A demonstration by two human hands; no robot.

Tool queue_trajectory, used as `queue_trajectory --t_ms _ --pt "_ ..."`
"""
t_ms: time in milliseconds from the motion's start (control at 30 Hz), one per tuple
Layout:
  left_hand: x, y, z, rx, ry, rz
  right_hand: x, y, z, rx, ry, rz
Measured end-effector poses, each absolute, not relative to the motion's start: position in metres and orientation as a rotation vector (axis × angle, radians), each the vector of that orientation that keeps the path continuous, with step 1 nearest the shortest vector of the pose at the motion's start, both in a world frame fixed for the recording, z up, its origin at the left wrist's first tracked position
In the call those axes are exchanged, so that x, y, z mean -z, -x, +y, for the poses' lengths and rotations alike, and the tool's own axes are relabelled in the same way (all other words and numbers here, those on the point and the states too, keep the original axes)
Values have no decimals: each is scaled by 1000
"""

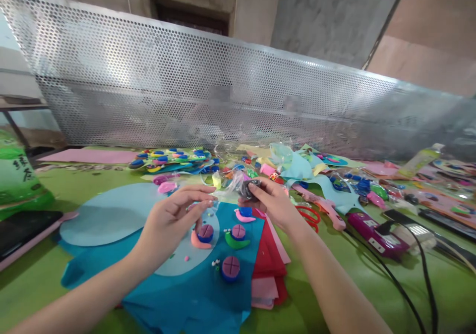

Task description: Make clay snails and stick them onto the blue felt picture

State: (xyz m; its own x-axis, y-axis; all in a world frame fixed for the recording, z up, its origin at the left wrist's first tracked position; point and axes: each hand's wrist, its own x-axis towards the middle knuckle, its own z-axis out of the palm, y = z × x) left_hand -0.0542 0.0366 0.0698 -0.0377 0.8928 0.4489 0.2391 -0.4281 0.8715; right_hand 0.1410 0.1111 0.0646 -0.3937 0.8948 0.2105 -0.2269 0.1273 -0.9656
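My right hand [273,200] has its fingers wrapped round a dark lump in clear wrap [246,190], above the back edge of a blue felt sheet [186,299]. To its left, my left hand [167,220] is raised over a pale blue circle [178,262], thumb and fingers curled towards each other; whatever lies between the fingertips is too small to make out. Clay snails lie below the hands: one orange-pink [201,245], one green [237,242], one pink [244,219]. Near them is a purple-and-blue shell [230,268] with small eyes beside it.
Red felt [269,254] sticks out at the right of the blue sheet. A glue gun [327,210], a purple power strip [379,235] and cables lie further right. At left are a phone [28,230] and a green bag [22,175]. Finished pieces [171,160] and a perforated panel [223,86] stand behind.
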Motion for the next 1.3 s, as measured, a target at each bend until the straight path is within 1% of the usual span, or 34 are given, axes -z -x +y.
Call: queue_trajectory --t_ms 100,200,300,433,533,633,1100,1300 --pt "-66 53 40 -1363 -1494 1141 -63 -145 118 -1404 763 -1419" --pt "-68 54 43 -1296 -1515 1162 -63 -150 123 -1310 864 -1441" --pt "-71 59 47 -1257 -1783 1280 -64 -157 127 -1132 1005 -1503" --pt "-64 65 52 -938 -2269 1533 -63 -167 131 -781 1252 -1608" --pt "-55 62 50 -650 -2635 1467 -60 -172 136 -557 1396 -1671" --pt "-51 56 45 -507 -2824 1374 -55 -173 139 -428 1492 -1737" --pt "-50 50 42 -363 -2785 1412 -51 -179 146 -209 1837 -1891" --pt "-47 51 42 -449 -2785 1441 -51 -180 145 -160 1953 -1909"
